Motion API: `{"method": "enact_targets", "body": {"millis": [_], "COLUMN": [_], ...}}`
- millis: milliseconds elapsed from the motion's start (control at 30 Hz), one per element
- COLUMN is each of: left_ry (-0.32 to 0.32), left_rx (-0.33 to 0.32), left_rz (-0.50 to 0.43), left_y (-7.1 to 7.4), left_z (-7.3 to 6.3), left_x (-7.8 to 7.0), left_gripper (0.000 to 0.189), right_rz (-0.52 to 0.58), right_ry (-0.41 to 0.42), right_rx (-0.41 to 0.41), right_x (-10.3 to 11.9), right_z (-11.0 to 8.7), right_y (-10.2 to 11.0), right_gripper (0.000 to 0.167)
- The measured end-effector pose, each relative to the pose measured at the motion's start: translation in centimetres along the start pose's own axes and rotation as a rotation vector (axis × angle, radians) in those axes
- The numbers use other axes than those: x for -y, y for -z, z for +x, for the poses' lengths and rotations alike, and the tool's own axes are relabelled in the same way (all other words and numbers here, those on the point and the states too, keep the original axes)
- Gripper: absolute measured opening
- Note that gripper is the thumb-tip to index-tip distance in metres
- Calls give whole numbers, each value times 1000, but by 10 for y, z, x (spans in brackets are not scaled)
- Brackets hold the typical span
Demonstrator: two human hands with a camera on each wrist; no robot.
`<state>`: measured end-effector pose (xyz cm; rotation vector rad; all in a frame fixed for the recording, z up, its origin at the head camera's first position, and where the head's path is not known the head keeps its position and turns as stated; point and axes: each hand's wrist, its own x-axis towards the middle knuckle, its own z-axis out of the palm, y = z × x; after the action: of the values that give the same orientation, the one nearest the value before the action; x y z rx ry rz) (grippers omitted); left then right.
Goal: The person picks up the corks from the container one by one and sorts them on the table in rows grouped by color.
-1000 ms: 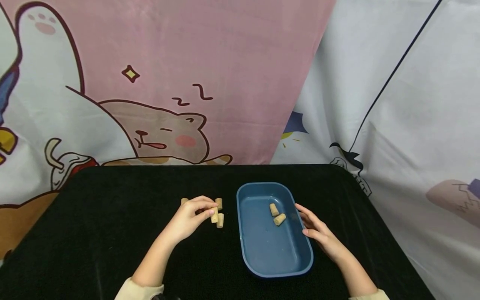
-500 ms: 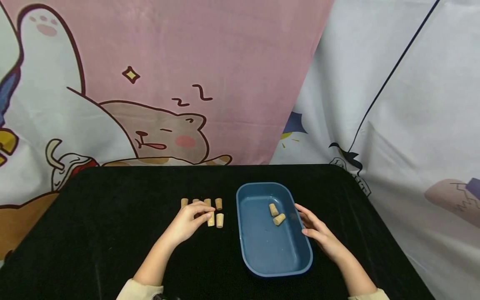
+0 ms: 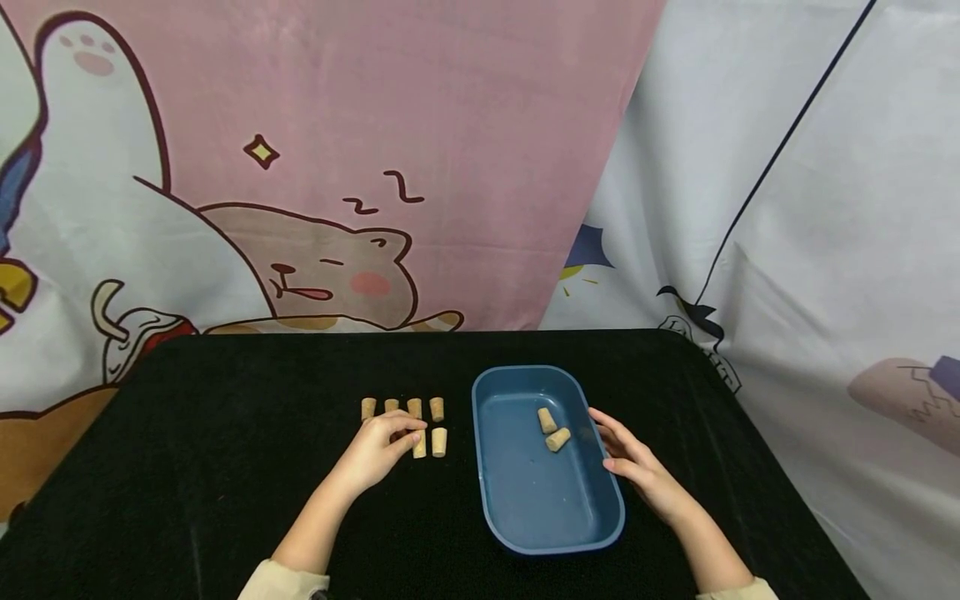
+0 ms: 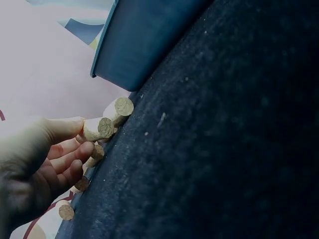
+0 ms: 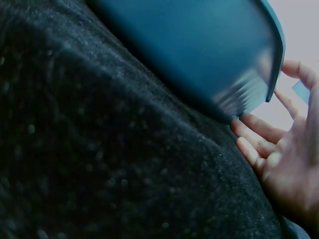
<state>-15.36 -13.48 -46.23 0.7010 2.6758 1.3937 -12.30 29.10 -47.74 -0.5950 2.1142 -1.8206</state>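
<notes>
My left hand [image 3: 375, 454] pinches a tan cork [image 3: 419, 447] between thumb and fingertips, low over the black cloth. In the left wrist view this cork [image 4: 97, 128] shows its round end towards the camera. Close on its right in the head view stands another cork [image 3: 438, 442]. Behind them runs a row of several corks [image 3: 437, 408]; the hand partly covers some. Two corks [image 3: 557, 439] lie inside the blue tray [image 3: 551, 533]. My right hand [image 3: 645, 475] touches the tray's right side, thumb by the rim, fingers loosely extended along the outer wall [image 5: 199, 55].
Black cloth [image 3: 187, 467] covers the table under everything. Behind its far edge hangs a printed curtain [image 3: 480, 167] with a sleeping cartoon bear. The tray stands to the right of the cork rows, with a strip of cloth between.
My left hand has drawn the pinched cork slightly left and nearer, away from the cork on its right, uncovering more of the back row. The right hand and tray stay about the same.
</notes>
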Motion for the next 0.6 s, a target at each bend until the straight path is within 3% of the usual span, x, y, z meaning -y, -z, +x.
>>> {"method": "enact_targets", "body": {"millis": [400,600], "left_ry": [59,47], "left_rx": [-52,-89], "left_rz": [32,49], "left_y": [-9,-10], "left_z": [2,2], "left_x": [9,10], "left_gripper": [17,17], "right_rz": [10,28], "right_ry": [9,15], "right_rx": [10,18], "right_x": [-2,-1], "right_z": [-1,0], "right_y": [0,0], "right_gripper": [62,62]}}
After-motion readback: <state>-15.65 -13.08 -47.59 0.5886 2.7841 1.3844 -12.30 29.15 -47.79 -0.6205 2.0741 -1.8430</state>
